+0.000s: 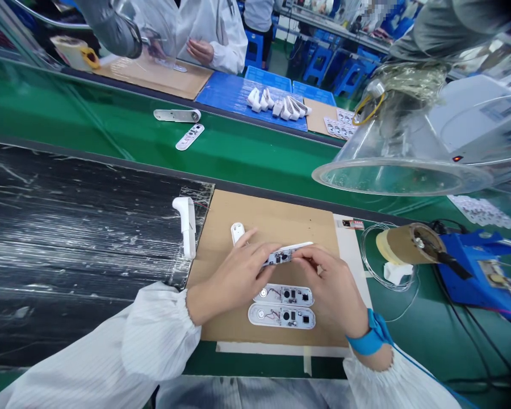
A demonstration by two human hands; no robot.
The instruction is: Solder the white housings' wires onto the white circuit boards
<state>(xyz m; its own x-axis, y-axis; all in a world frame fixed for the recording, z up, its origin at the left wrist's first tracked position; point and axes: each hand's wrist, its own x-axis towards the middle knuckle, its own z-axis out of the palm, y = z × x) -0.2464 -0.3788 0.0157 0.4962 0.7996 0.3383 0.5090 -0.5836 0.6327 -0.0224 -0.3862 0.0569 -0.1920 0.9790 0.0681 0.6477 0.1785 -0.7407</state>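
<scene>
Between my two hands a white plastic housing with a circuit board [280,257] is held tilted above the cardboard sheet [225,318]. My left hand [242,272] is closed on its left end, and the fingers of my right hand [330,278] pinch its right end. A blue wrist strap circles my right wrist. Just below, two similar white housings with boards and thin wires, an upper one [296,295] and a lower one [296,318], lie side by side. Another white piece [237,232] shows partly behind my left fingers.
A white angled shell [187,227] lies on the black wrapped surface at left. Across the green belt [255,147] a co-worker [208,34] sits. A clear fume hood [404,165] hangs at upper right. Solder wire [375,255], a tape roll [409,244] and a blue tool stand [472,267] are right.
</scene>
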